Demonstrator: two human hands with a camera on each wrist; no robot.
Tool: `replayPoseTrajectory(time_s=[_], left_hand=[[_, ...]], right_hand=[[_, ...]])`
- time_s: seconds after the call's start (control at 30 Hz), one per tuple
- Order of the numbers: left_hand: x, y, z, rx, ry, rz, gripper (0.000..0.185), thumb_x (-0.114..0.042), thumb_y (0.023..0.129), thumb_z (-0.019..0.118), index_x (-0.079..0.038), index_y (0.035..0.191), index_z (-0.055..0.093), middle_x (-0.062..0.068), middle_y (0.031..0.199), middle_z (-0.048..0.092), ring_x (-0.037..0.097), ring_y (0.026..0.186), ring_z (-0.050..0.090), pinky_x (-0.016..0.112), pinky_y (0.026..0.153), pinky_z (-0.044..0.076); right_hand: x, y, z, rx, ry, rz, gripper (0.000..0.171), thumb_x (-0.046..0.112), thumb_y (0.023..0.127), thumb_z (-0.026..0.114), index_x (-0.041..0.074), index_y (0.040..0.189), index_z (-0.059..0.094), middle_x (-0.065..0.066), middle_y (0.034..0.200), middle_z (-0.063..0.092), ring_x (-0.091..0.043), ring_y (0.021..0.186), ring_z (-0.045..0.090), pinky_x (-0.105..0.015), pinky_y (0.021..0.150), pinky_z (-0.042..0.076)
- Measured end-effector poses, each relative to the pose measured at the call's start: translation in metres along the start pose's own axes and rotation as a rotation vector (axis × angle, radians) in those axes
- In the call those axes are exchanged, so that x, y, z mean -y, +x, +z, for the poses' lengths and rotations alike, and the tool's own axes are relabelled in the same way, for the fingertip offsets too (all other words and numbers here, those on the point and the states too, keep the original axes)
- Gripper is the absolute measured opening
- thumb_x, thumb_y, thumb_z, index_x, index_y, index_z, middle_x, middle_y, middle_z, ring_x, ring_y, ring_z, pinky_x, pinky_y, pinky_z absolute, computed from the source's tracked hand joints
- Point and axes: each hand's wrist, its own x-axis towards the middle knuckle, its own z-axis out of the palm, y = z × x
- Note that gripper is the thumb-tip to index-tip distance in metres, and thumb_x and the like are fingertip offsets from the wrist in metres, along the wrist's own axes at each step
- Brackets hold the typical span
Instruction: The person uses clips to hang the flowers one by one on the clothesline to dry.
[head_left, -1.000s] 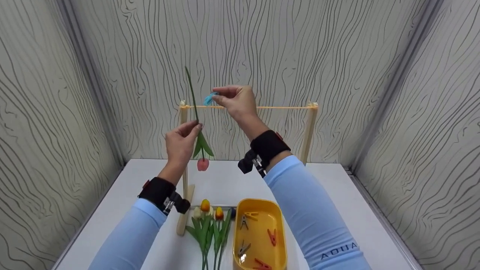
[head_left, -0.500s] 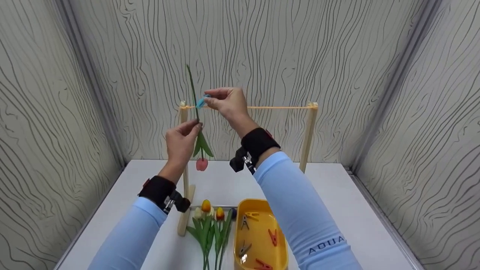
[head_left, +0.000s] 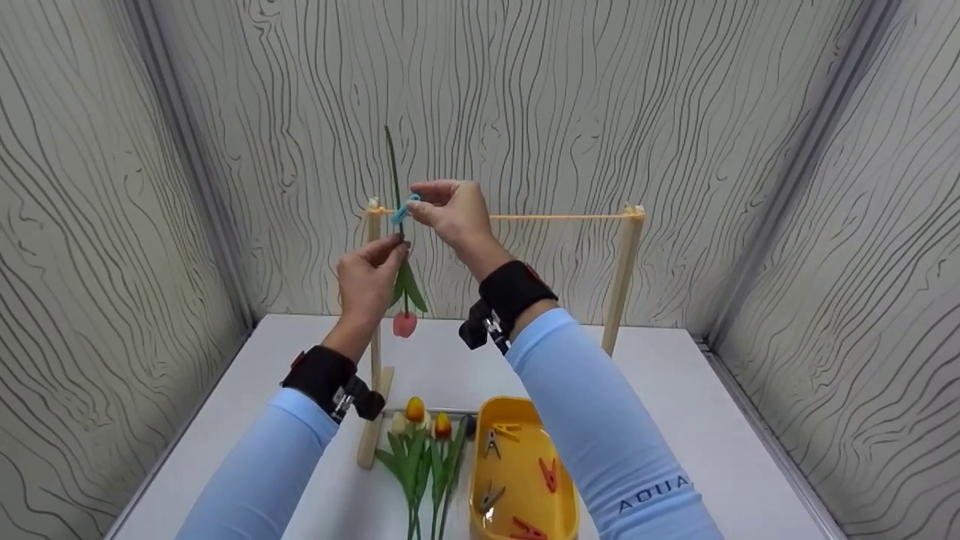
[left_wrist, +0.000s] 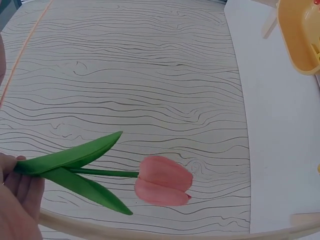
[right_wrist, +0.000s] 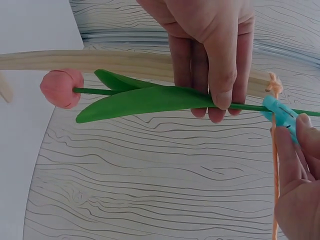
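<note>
A pink tulip (head_left: 405,324) hangs head down beside the left post, its stem rising past an orange cord (head_left: 555,217). My left hand (head_left: 366,283) pinches that stem just above the green leaves (left_wrist: 75,155), below the cord. With thumb and fingers my right hand (head_left: 455,217) holds a light blue clothespin (right_wrist: 281,114). In the right wrist view the clothespin's jaws lie over both stem and cord, close to the knot at the post. Whether they grip the two cannot be told.
The cord runs between two wooden posts (head_left: 621,285). Several tulips (head_left: 415,450), some yellow-red and some white, lie on the white table (head_left: 300,465). Beside them a yellow tray (head_left: 487,409) holds several clothespins (head_left: 549,475) in red, grey and yellow. Patterned walls (head_left: 525,97) enclose the table.
My right hand has moved left with the clothespin, from beside the tulip stem onto stem and cord. The left hand keeps its pinch and has barely moved.
</note>
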Motion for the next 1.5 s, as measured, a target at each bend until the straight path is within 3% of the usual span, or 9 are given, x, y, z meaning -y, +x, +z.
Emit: replayPoseTrajectory(time_s=[0.3,0.53,0.87,1.0,1.13,1.4,1.5], left_hand=[[-0.005,-0.004,-0.002,-0.011,0.026,-0.003,0.029,-0.014,0.107,0.07,-0.007,0.134,0.077,0.013,0.129,0.081,0.026,0.117,0.079,0.037,0.102,0.065],[-0.002,-0.005,-0.004,-0.036,0.055,0.046,0.028,-0.011,0.106,0.07,-0.005,0.132,0.077,0.016,0.127,0.081,0.028,0.116,0.079,0.017,0.091,0.063],[0.003,-0.005,-0.007,-0.065,0.084,0.094,0.026,-0.017,0.108,0.07,-0.005,0.129,0.079,0.015,0.126,0.081,0.029,0.119,0.078,0.043,0.107,0.063],[0.006,-0.005,-0.01,-0.078,0.114,0.173,0.021,-0.017,0.107,0.07,-0.005,0.122,0.079,0.016,0.121,0.079,0.03,0.12,0.074,0.045,0.109,0.062],[0.01,-0.009,-0.009,-0.092,0.191,0.314,0.018,-0.013,0.104,0.073,-0.005,0.119,0.078,0.016,0.119,0.076,0.031,0.123,0.064,0.046,0.108,0.058],[0.021,-0.027,-0.011,0.01,0.289,0.598,0.015,-0.006,0.098,0.079,-0.007,0.112,0.08,0.009,0.116,0.079,0.029,0.119,0.059,0.043,0.106,0.048],[0.025,-0.034,-0.012,0.071,0.336,0.664,0.016,-0.005,0.096,0.081,-0.008,0.112,0.08,0.008,0.116,0.079,0.029,0.119,0.06,0.044,0.104,0.051]], right_hand=[[0.002,-0.005,-0.001,-0.01,-0.071,-0.001,0.034,0.007,0.102,0.076,0.001,0.135,0.072,-0.017,0.131,0.078,-0.026,0.123,0.076,-0.026,0.1,0.064],[0.0,-0.006,-0.002,0.014,-0.134,-0.006,0.038,0.009,0.102,0.076,0.002,0.139,0.07,-0.016,0.134,0.077,-0.026,0.125,0.075,-0.031,0.104,0.063],[-0.006,-0.007,-0.023,0.022,-0.272,-0.07,0.042,0.016,0.104,0.074,0.004,0.144,0.067,-0.015,0.145,0.072,-0.028,0.135,0.071,-0.035,0.109,0.062],[-0.014,-0.013,-0.04,-0.006,-0.355,-0.146,0.039,0.02,0.107,0.07,0.004,0.142,0.068,-0.015,0.144,0.072,-0.028,0.136,0.07,-0.038,0.114,0.059],[-0.03,-0.026,-0.061,-0.033,-0.442,-0.256,0.036,0.021,0.109,0.067,0.004,0.14,0.069,-0.015,0.141,0.073,-0.028,0.135,0.069,-0.039,0.113,0.06],[-0.083,-0.057,-0.109,-0.077,-0.744,-0.702,0.023,0.004,0.103,0.07,0.004,0.126,0.073,-0.014,0.124,0.077,-0.029,0.116,0.075,-0.041,0.099,0.066],[-0.1,-0.07,-0.121,-0.023,-0.845,-0.784,0.022,0.004,0.101,0.074,0.006,0.123,0.074,-0.011,0.12,0.077,-0.027,0.112,0.076,-0.039,0.099,0.066]])
